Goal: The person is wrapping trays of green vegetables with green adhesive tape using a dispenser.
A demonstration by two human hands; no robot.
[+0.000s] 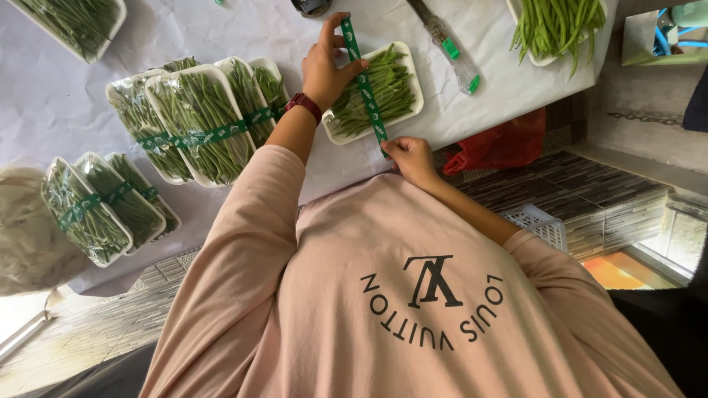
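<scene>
Fingers of the left hand are pinching the far end of a green printed tape strip, holding it up over the white foam tray of green beans. The right hand is pinching the strip's near end at the tray's front rim, close to the edge of the white-covered table. The strip is running taut and slightly slanted across the wrapped beans. To the left, finished banded trays are lying overlapped in two clusters; a clear-handled knife is resting just beside the tray. Risks, as judged: the tape is sitting off-centre, so it could stick skewed; the tray is near the edge, so a hard pull could drag it off.
</scene>
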